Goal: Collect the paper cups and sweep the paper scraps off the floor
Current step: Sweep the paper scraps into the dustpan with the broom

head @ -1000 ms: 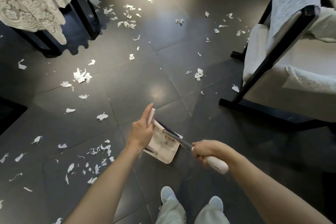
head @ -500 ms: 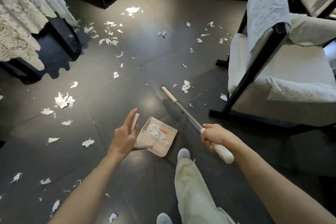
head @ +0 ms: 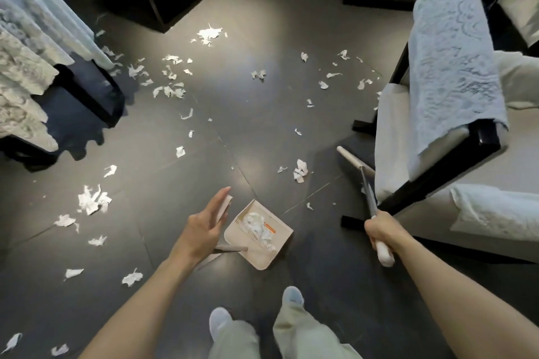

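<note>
White paper scraps point(head: 172, 87) lie scattered over the dark tiled floor, with a bigger clump point(head: 92, 202) at the left and one point(head: 300, 169) near the middle. My left hand point(head: 204, 226) holds the beige top of the dustpan's handle point(head: 225, 207). The beige dustpan point(head: 281, 237) hangs low in front of me with scraps in it. My right hand point(head: 379, 230) grips the broom's metal shaft point(head: 368, 197) by its white grip. The broom's head point(head: 348, 156) is beside the armchair's leg. No paper cup is in view.
A cream armchair with a black frame point(head: 414, 198) and a lace cover stands close on the right. A lace-draped table with dark legs point(head: 87, 90) is on the left, and dark furniture point(head: 163, 0) stands at the back. My feet point(head: 293, 296) are below the dustpan.
I have stepped forward. My right hand swung the broom away from the dustpan to the right, up against the armchair. The dustpan stays in my left hand with scraps in it.
</note>
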`<state>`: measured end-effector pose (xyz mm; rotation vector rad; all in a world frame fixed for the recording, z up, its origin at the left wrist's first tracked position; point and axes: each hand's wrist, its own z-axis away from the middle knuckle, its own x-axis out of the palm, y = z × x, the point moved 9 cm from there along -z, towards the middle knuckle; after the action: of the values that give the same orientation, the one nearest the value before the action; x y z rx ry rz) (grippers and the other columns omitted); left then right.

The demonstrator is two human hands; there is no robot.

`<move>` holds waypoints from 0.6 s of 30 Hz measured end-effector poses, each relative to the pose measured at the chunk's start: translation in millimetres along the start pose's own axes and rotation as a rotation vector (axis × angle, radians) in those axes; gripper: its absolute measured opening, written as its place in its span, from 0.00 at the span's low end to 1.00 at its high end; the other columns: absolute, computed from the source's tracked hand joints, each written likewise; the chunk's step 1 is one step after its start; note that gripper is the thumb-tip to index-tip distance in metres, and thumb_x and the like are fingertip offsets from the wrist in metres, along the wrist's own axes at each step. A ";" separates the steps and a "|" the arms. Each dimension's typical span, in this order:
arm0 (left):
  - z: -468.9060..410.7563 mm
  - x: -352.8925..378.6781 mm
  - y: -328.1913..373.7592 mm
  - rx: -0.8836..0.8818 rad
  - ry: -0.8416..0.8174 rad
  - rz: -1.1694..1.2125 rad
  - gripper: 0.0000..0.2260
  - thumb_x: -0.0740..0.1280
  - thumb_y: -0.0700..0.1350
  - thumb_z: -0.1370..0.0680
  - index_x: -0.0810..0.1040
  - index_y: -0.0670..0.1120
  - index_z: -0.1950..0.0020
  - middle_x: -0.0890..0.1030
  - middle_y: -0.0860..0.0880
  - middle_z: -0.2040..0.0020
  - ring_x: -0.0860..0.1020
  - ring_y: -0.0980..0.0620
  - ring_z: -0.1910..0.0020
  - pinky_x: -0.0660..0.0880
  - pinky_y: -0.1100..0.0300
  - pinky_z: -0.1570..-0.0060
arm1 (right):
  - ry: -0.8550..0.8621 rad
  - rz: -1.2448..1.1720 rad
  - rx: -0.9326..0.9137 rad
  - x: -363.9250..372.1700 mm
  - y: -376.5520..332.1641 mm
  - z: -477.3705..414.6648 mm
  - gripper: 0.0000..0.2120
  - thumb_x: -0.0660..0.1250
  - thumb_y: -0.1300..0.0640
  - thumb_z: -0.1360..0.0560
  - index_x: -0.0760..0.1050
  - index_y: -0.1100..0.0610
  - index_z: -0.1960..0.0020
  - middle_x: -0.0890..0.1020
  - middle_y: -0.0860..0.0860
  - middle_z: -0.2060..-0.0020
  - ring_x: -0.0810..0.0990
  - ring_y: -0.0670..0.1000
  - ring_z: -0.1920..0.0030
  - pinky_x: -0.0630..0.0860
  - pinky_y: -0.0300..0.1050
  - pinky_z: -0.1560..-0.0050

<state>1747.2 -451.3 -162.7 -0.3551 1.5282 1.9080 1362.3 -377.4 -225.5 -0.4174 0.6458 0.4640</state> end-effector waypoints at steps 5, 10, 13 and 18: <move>-53.4 2.7 4.2 0.045 -0.067 -0.082 0.24 0.62 0.45 0.20 0.62 0.69 0.30 0.77 0.55 0.38 0.75 0.54 0.39 0.68 0.67 0.47 | -0.225 -0.072 0.146 14.4 -1.1 -21.2 0.07 0.57 0.70 0.30 0.71 0.67 0.53 0.74 0.57 0.74 0.72 0.52 0.76 0.67 0.39 0.75; -98.1 -14.4 6.4 0.067 -0.062 -0.094 0.23 0.61 0.44 0.20 0.62 0.60 0.27 0.76 0.50 0.35 0.77 0.46 0.39 0.70 0.61 0.46 | -0.332 -0.446 0.246 52.4 -34.3 5.2 0.07 0.54 0.70 0.27 0.66 0.60 0.55 0.69 0.55 0.72 0.67 0.47 0.81 0.65 0.36 0.79; -116.6 -10.2 17.6 0.109 -0.147 -0.096 0.22 0.61 0.44 0.19 0.62 0.58 0.27 0.77 0.49 0.36 0.77 0.45 0.40 0.70 0.60 0.47 | -0.328 -0.622 0.303 71.2 -62.6 21.9 0.13 0.53 0.69 0.27 0.65 0.58 0.46 0.68 0.53 0.74 0.66 0.45 0.83 0.64 0.33 0.81; -139.3 -12.4 23.6 0.152 -0.222 -0.091 0.21 0.61 0.48 0.19 0.64 0.59 0.27 0.81 0.47 0.43 0.80 0.46 0.48 0.70 0.60 0.51 | -0.418 -0.916 0.401 87.7 -104.8 51.3 0.08 0.55 0.67 0.24 0.67 0.60 0.60 0.67 0.51 0.79 0.63 0.44 0.84 0.60 0.31 0.85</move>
<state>1715.4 -588.8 -176.6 -0.1373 1.4713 1.6876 1503.9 -412.8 -222.2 -0.1866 0.0872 -0.4450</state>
